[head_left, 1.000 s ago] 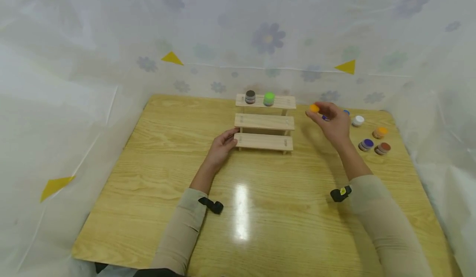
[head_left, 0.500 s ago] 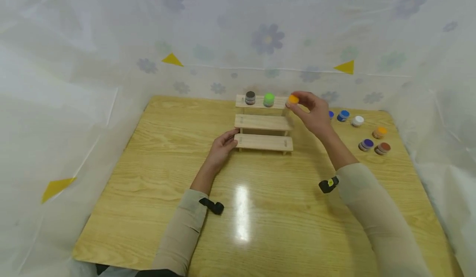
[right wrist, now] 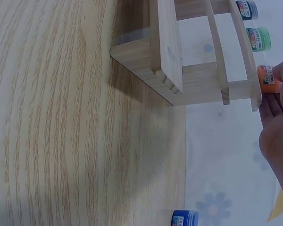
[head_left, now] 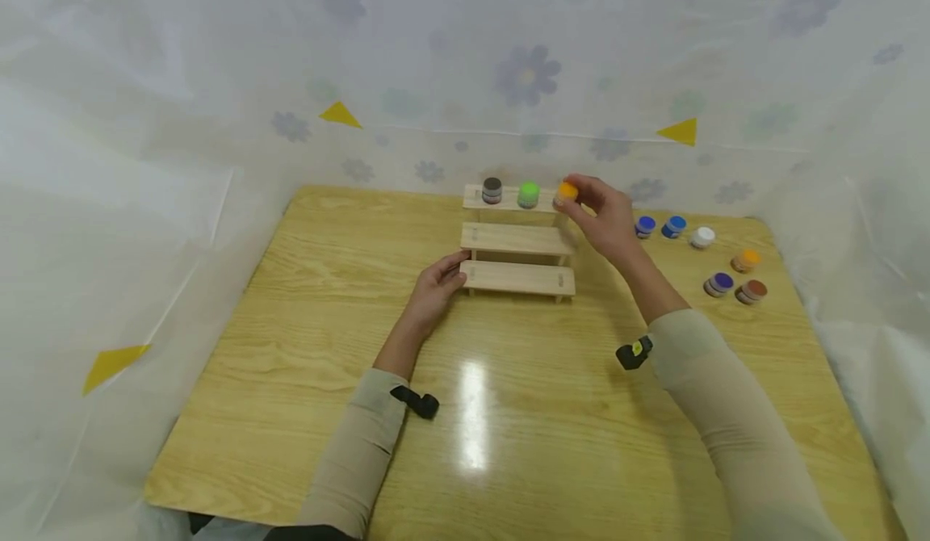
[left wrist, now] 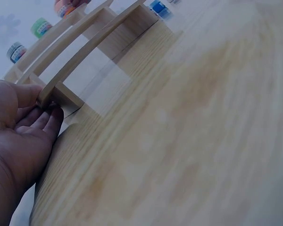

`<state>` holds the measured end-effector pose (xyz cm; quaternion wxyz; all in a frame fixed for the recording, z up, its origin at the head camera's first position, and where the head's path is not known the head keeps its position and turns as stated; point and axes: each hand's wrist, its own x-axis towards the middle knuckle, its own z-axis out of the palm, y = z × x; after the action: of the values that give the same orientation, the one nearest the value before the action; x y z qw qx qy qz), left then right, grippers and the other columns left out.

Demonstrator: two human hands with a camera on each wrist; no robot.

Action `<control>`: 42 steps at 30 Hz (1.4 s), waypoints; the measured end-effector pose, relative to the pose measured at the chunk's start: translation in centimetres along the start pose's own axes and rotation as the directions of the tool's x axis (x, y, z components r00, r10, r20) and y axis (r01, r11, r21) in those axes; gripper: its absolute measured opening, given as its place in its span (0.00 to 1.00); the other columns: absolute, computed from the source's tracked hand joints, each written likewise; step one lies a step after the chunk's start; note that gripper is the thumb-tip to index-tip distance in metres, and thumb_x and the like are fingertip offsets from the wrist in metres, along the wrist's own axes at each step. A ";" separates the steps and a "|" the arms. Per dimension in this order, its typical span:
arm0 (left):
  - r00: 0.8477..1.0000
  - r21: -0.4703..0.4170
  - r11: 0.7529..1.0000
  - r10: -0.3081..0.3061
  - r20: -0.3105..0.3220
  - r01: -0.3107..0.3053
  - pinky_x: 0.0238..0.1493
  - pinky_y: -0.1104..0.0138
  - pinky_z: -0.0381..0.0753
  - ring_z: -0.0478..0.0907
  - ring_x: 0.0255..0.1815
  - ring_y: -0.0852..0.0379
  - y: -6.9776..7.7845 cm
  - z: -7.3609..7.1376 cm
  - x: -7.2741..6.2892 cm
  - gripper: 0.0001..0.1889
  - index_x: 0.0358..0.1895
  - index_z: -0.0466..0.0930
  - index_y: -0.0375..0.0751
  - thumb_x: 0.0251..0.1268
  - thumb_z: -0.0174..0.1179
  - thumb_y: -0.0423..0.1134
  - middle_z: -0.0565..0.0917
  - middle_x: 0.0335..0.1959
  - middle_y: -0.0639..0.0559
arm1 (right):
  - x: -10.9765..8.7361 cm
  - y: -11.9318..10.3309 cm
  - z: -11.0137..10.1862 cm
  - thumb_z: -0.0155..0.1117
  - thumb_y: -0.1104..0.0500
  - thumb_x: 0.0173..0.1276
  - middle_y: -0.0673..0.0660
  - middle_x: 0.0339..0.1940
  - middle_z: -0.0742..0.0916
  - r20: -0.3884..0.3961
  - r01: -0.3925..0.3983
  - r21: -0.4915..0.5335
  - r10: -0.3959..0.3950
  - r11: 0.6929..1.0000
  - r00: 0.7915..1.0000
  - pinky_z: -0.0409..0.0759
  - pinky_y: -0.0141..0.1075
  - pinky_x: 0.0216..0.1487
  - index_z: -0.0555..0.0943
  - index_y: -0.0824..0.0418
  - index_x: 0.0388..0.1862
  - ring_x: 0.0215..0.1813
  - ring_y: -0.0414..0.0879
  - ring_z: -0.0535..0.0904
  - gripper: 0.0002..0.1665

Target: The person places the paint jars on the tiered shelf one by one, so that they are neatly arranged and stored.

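A small three-tier wooden stand (head_left: 517,278) sits near the back of the table. My left hand (head_left: 433,292) grips the left end of its lowest shelf, and the left wrist view shows the thumb against the shelf end (left wrist: 46,94) with the fingers beneath. With thumb and fingers my right hand (head_left: 605,216) pinches an orange paint jar (head_left: 567,193) at the right end of the top shelf. In the right wrist view that jar (right wrist: 268,79) is upright on the shelf's end. Left of it on the same shelf stand a green-lidded jar (head_left: 529,195) and a black-lidded jar (head_left: 492,190).
Right of the stand, several more paint jars stand on the table: two blue ones (head_left: 644,227), a white one (head_left: 702,238), an orange one (head_left: 746,261), a purple one (head_left: 719,284) and a brown one (head_left: 751,291). A flowered plastic sheet (head_left: 436,65) rises behind the table (head_left: 327,412).
My right hand has carried the orange jar leftward from beside the stand to the right end of the top shelf. My left hand has stayed at the lowest shelf.
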<state>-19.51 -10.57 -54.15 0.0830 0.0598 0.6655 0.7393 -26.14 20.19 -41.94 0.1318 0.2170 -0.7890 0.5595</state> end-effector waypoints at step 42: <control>1.000 -0.015 1.000 -0.005 0.006 0.005 0.77 0.56 0.71 0.66 0.80 0.48 -0.1 0.0 0.1 0.25 0.79 0.68 0.36 0.84 0.54 0.31 0.69 0.80 0.46 | -6.9 11.2 -6.3 0.74 0.56 0.73 0.62 0.71 0.81 -0.439 -0.462 0.051 0.435 0.885 0.786 0.73 0.38 0.75 0.76 0.62 0.74 0.73 0.52 0.75 0.34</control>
<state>-19.64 -10.51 -54.22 0.0873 0.0595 0.6600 0.7438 -25.79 30.61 -52.16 0.1754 -0.1122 -0.7837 0.5852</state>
